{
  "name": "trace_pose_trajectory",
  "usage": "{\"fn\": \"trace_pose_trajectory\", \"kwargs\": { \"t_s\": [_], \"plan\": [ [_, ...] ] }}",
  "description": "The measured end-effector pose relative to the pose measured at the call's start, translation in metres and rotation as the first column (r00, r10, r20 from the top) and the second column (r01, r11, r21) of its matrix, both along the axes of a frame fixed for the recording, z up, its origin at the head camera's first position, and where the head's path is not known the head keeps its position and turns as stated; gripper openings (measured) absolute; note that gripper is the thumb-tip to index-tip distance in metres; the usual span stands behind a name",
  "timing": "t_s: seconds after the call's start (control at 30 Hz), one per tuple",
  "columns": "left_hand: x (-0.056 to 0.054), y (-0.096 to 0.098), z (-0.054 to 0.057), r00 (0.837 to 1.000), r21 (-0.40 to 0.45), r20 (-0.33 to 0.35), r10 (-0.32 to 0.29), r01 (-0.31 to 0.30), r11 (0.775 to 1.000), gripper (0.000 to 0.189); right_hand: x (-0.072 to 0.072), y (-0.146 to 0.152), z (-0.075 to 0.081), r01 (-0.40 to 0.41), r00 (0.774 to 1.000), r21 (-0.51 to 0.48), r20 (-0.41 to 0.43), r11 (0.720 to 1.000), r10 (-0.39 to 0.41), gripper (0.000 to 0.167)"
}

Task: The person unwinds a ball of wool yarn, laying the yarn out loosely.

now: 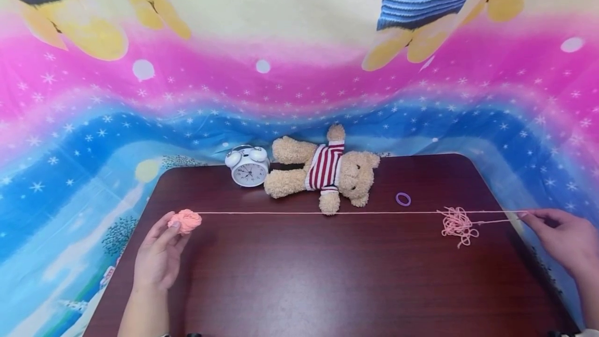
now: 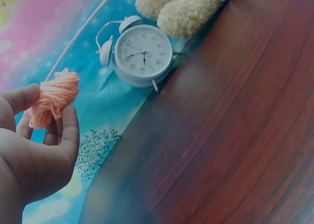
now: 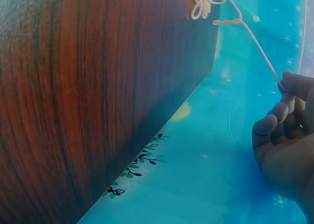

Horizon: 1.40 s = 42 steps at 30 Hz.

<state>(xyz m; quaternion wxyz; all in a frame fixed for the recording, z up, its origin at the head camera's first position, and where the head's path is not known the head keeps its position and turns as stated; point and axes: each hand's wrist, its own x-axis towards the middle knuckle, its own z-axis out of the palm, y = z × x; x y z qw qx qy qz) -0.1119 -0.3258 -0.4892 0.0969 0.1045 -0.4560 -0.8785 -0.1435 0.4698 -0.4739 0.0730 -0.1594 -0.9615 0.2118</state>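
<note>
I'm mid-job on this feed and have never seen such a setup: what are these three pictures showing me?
There is no machine here: a person is working bare-handed. The wide picture comes from a camera worn on the head; the other two come from cameras worn on the left and right wrists.

The left hand holds a small bundle of peach yarn. A strand runs straight from it across to the right hand, which pinches it at the fingertips.

On the dark reddish-brown table lie a loose tangle of similar yarn, a purple ring and a striped-shirted teddy bear; a white alarm clock stands beside the bear.
</note>
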Motion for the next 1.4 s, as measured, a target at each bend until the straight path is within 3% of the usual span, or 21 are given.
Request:
{"fn": "trace_pose_trajectory", "kwargs": {
  "t_s": [0.4,0.7,0.87,1.13,1.4],
  "plan": [
    [0.003,-0.013,-0.004,0.999,0.011,0.025,-0.023,0.023,1.0,0.027,0.0,0.0,0.002,0.016,1.0,0.002,-0.004,1.0,-0.016,0.056],
    [0.002,-0.012,-0.005,0.997,0.004,0.068,0.041,-0.041,0.999,0.024,0.002,-0.001,0.001,-0.005,1.0,-0.005,-0.015,1.0,0.005,0.056],
    [0.002,-0.007,-0.006,0.999,0.026,0.047,0.023,-0.025,0.999,0.024,0.002,-0.006,0.002,-0.001,1.0,-0.017,0.004,1.0,0.001,0.06],
    [-0.002,0.011,-0.007,1.0,0.003,-0.03,-0.006,0.006,1.0,0.024,-0.005,-0.018,-0.002,-0.114,0.992,0.006,-0.059,0.993,0.114,0.049],
    [-0.009,0.032,-0.005,0.999,-0.066,-0.021,-0.049,0.048,0.997,0.023,-0.019,-0.042,-0.007,-0.267,0.956,-0.01,-0.13,0.964,0.264,0.036]
  ]
}}
